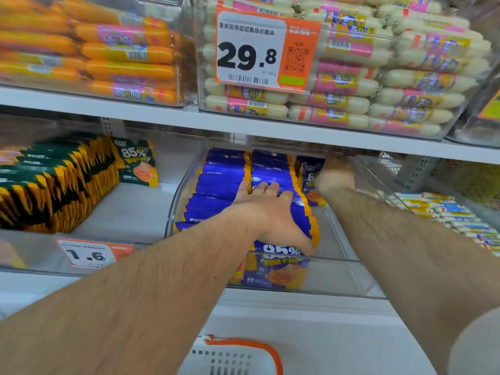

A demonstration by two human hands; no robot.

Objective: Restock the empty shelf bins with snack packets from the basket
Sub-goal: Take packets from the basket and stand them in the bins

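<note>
Shop shelving, seen close and from above.

We face white metal shelving [162, 119] that fills our view from nine to three o'clock. On the upper board at eleven o'clock a clear tub holds orange sausages [113, 50]; at one o'clock another tub holds pale sausages [392, 85] behind a price tag [259, 50] reading 29.8. Below, at nine o'clock, we see green packets [59, 185] standing in a row, with a smaller orange-edged price label [92, 254] at seven o'clock. At three o'clock lie white sticks with blue and yellow print [454, 215], and a perforated upright [418, 171] stands behind them. The light is even and bright.
</note>
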